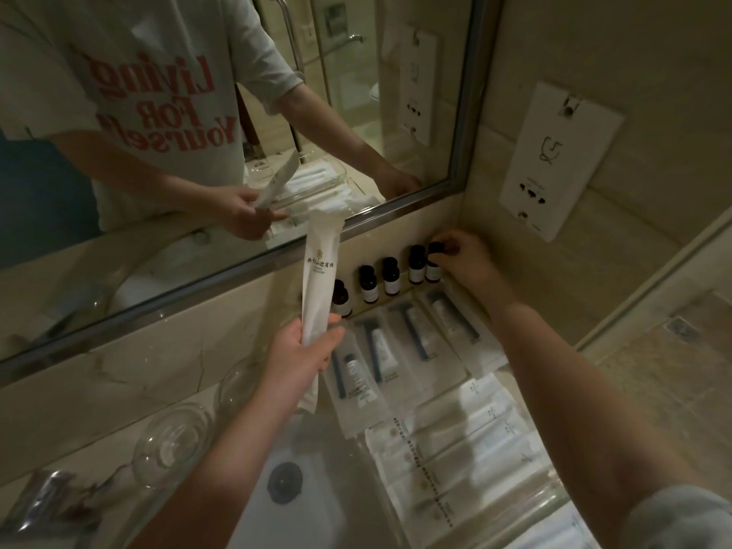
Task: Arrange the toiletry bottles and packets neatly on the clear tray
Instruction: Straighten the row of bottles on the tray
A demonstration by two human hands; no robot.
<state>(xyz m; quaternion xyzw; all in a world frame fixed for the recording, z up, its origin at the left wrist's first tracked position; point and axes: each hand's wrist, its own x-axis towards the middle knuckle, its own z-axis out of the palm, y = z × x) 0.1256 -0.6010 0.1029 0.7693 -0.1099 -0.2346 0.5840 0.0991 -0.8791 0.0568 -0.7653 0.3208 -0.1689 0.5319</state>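
Observation:
My left hand grips a long white paper packet and holds it upright above the counter. My right hand pinches the black cap of the rightmost small dark bottle, at the corner by the wall. Several more dark bottles with white labels stand in a row along the back ledge under the mirror. In front of them lie clear razor-and-tube packets side by side. Nearer to me, white packets lie stacked in the clear tray.
A mirror runs along the back and reflects a person's torso and hands. A white socket plate is on the right wall. Glass tumblers stand at the left, beside the white sink basin with its drain.

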